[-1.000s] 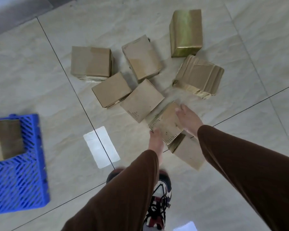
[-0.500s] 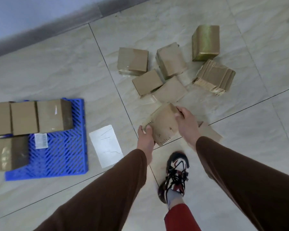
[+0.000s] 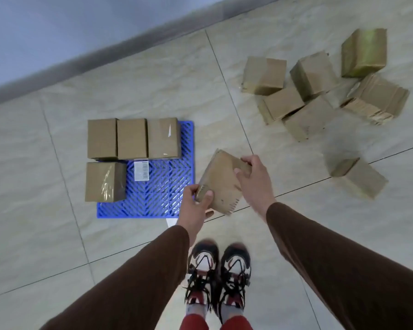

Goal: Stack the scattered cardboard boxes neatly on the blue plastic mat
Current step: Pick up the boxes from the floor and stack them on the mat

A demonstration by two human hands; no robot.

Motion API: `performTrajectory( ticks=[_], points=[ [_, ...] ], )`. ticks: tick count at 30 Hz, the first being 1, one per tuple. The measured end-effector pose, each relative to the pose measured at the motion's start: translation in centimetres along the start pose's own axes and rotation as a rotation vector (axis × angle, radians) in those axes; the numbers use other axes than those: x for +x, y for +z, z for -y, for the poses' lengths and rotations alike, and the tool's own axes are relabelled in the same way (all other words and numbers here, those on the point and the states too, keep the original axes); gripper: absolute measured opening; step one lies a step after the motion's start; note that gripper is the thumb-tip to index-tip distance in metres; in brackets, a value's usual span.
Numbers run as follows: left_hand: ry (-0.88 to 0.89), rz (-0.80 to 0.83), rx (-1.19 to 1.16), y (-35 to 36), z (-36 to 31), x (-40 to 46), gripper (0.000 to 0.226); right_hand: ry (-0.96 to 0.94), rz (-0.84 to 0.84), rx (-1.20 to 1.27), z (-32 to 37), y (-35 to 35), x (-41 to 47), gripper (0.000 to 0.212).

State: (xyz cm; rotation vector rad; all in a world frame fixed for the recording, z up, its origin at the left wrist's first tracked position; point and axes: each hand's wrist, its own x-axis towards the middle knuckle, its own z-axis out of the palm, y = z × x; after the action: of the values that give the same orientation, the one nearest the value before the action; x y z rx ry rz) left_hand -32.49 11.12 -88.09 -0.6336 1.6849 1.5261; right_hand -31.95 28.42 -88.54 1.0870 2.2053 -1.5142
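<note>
Held in mid-air between both hands: one tilted cardboard box (image 3: 221,181), just off the right edge of the blue plastic mat (image 3: 157,198) and above the tiled floor (image 3: 153,86). Left hand (image 3: 196,208) clamped on the lower left corner, thumb on the upper face and fingers (image 3: 209,214) curled beneath. Right hand (image 3: 254,182) gripping the upper right edge, fingers wrapped over it and pressed to the cardboard. Brown sleeves (image 3: 332,258) reaching in from the bottom of the view, patterned sneakers (image 3: 218,270) planted side by side below the held box.

On the mat, at its far edge: a row of three boxes (image 3: 132,138) set touching side by side. In front of the row, at the left: a fourth box (image 3: 105,181) wrapped in glossy tape, overhanging the mat's left side. Stuck on the blue grid just beside it: a white barcode label (image 3: 141,171). Rest of the mat's near and right area bare lattice.

Off to the right on the floor: a loose cluster of scattered boxes (image 3: 308,91), some touching, one of them a greenish-taped box (image 3: 363,52) at the far corner. Apart from that cluster, nearer the feet: a lone box (image 3: 358,177) lying tilted. Grey wall base (image 3: 129,47) running diagonally across the top.
</note>
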Motion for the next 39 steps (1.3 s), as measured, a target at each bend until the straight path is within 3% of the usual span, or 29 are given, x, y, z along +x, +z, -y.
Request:
performTrajectory(
  ticks=[5, 10, 13, 19, 28, 39],
  points=[
    [0.012, 0.107, 0.035, -7.6, 1.5, -0.4, 0.052, -0.03, 0.001, 0.053, 0.9, 7.0, -2.4, 0.03],
    [0.005, 0.067, -0.039, -14.9, 3.5, 0.0, 0.05, 0.123, 0.096, 0.275, 2.7, 14.6, -5.2, 0.067],
    [0.001, 0.02, -0.075, -19.3, 5.3, 1.2, 0.052, 0.143, 0.075, 0.322, 3.0, 19.9, -5.7, 0.052],
    [-0.036, -0.042, -0.163, -25.4, 8.2, 4.4, 0.058, 0.191, 0.126, 0.326, 1.2, 28.6, -5.8, 0.059],
    [-0.061, -0.162, -0.281, -26.9, 10.1, 10.8, 0.058, 0.3, 0.231, 0.362, -0.5, 34.6, -2.3, 0.067],
    [-0.168, -0.268, -0.47, -26.3, 10.6, 14.1, 0.034, 0.353, 0.106, 0.409, -2.2, 38.4, 0.6, 0.055]
  ],
)
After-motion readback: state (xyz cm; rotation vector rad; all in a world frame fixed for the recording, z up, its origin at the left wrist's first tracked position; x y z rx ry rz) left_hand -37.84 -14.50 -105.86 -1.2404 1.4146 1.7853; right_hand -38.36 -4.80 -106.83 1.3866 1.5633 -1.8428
